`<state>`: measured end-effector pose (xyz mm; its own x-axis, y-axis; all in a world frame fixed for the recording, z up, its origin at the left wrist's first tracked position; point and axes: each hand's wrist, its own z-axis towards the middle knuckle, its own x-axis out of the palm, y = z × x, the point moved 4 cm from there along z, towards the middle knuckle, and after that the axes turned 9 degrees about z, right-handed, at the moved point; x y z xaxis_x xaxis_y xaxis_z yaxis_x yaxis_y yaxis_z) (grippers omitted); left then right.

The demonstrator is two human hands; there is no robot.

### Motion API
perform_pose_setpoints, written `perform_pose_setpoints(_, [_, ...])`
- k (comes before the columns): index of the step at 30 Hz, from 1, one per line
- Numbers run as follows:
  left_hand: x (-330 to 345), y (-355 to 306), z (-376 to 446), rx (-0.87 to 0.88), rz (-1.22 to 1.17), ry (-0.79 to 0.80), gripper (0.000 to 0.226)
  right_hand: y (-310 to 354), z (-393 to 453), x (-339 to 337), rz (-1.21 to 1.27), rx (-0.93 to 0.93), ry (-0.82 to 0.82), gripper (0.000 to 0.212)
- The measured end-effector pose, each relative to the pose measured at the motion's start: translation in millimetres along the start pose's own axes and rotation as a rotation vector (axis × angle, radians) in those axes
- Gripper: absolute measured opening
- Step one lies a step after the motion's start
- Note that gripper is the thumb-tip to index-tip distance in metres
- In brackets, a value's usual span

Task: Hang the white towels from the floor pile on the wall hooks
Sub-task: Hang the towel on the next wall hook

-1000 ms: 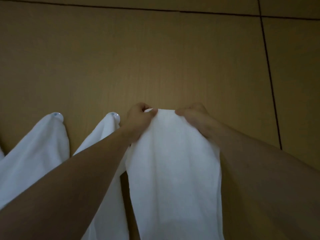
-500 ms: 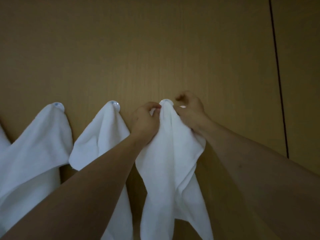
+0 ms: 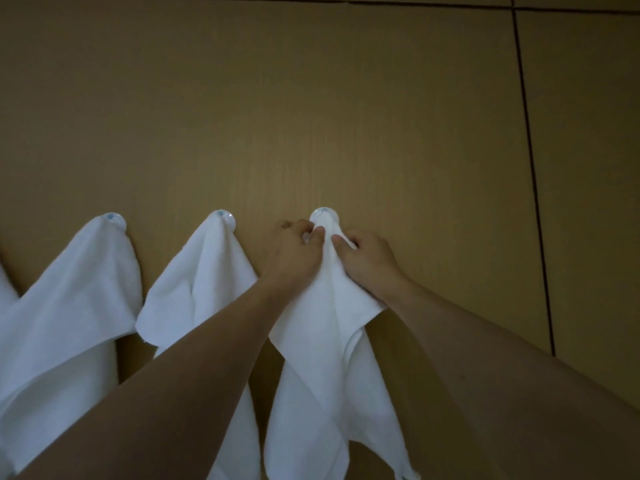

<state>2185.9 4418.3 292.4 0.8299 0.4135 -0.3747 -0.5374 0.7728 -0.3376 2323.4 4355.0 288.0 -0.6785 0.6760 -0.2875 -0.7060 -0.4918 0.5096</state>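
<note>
Both hands are pinching the top of 1 white towel (image 3: 322, 341) in the head view: the left hand (image 3: 294, 254) is gripping the cloth on its left side, the right hand (image 3: 367, 261) is gripping it on the right. The towel's peak is sitting over a round white hook (image 3: 323, 213) on the tan wall (image 3: 311, 98), its body hanging down. To the left, 2 more towels (image 3: 204, 278) (image 3: 76, 306) are hanging from their own hooks (image 3: 227, 216) (image 3: 114, 219).

Tan wall (image 3: 346, 98) w/ 3 round hooks, white towel hung on each: left (image 3: 69, 306), mid (image 3: 201, 289), right (image 3: 329, 375)
</note>
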Motion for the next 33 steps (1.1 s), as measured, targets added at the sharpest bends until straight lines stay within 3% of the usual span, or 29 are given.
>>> perform_pose_setpoints(3, [2,1,0,0.015,0.217,-0.086,0.043,-3,-2,8,-0.059,0.010,0.003,0.030])
perform_pose_setpoints(8, [3,-3,-14,-0.045,0.056,-0.032,0.032,3,-12,9,-0.210,0.049,0.036,0.035])
perform_pose_setpoints(13, [-6,-6,-30,0.007,0.162,0.018,0.022,2,-29,2,-0.317,0.082,0.126,0.037])
perform_pose_setpoints(17, [-18,-10,-43,0.003,0.239,-0.008,0.031,-2,-39,-11,-0.403,0.114,0.085,0.039])
perform_pose_setpoints(20, [-29,-16,-53,-0.012,0.268,-0.031,0.039,3,-46,-20,-0.490,0.112,0.042,0.053])
perform_pose_setpoints(25, [-46,-26,-71,-0.043,0.308,-0.048,0.041,30,-66,-29,-0.591,-0.089,-0.020,0.054])
perform_pose_setpoints(33, [-92,-20,-130,-0.043,0.524,-0.052,0.039,57,-116,17,-0.564,-0.259,0.140,0.057])
